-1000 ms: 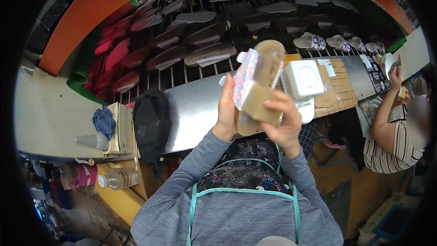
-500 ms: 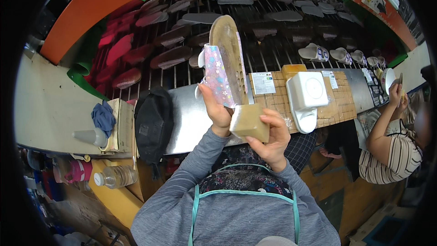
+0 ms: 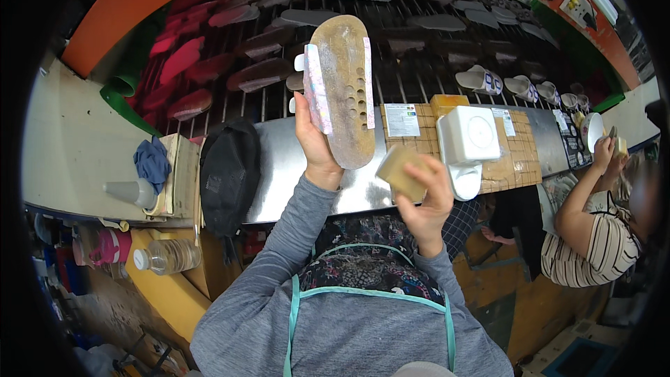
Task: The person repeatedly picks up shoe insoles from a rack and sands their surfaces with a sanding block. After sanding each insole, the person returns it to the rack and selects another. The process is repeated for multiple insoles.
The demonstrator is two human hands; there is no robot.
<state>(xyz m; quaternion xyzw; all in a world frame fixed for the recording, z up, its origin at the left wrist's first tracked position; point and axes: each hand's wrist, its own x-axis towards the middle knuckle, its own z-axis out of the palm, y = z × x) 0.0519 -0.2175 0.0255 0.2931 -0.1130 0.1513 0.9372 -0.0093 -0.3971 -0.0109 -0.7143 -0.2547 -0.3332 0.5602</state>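
Sandal [image 3: 343,94] w/ a long tan-brown sole, both ends rounded, upper end broader than lower; face toward cam looks worn, w/ greyish-white dusting, esp. twd lower end; a cluster of dark round holes sits R of middle, approx. halfway down; pinkish-lavender glittery strap [image 3: 317,94] shows along L edge, a narrower strip of the same along R edge; two small white tabs [image 3: 299,63] stick out L, past the strap.

Sandal's held up nearly vertical above the metal bench [image 3: 279,174], in L hand [image 3: 319,157]; hand's closed round its lower L part, thumb up along strap's outer side, other fingers mostly hidden behind sole; upper end points away from wearer, twd rack [image 3: 391,77] of soles.

R hand [image 3: 427,199] is apart from sandal, to R & a bit lower; it grips a tan block [image 3: 395,169] betw. thumb & fingers; block + fingertips blurred, so exact finger placement can't be told; block's tilted, just beside sole's lower R end, narrow gap betw. them.

Around: white plastic container [image 3: 469,136] R of block, on/by brown cardboard [image 3: 516,160]; black bag [image 3: 229,178] well L of L hand, at bench's L end.
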